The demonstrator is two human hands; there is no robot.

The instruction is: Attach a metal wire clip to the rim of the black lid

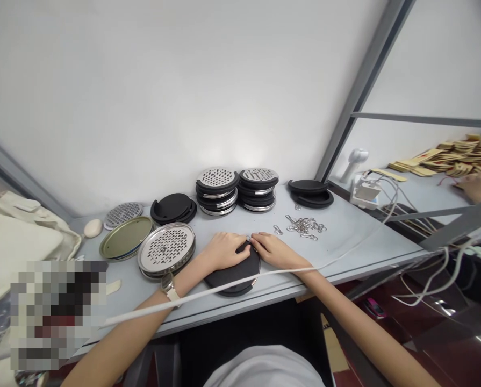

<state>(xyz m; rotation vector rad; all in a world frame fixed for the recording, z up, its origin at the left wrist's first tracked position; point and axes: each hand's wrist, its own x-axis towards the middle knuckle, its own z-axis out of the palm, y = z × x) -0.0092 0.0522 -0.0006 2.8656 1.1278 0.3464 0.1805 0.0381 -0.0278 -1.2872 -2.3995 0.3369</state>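
A black round holder (pixel 234 277) lies near the table's front edge. Its right side shows a thin metallic rim. My left hand (pixel 227 251) is closed over its far left part, thumb on top and fingers curled at the far edge. At that far edge my right hand (pixel 273 250) pinches a small metal clip (pixel 249 237), of which only a loop shows between the hands. To the right of my right hand lies a loose pile of metal snap clips (pixel 306 226). A stack of perforated metal grater discs (pixel 166 248) stands beside my left wrist.
Two stacks of grater discs in black holders (pixel 217 177) stand against the wall. Black holders (pixel 310 194) lie at the back right, others (pixel 173 208) at the back left, near gold lids (pixel 126 238). A white cable (pixel 272 273) crosses over my forearms. Another person's hand (pixel 480 185) shows far right.
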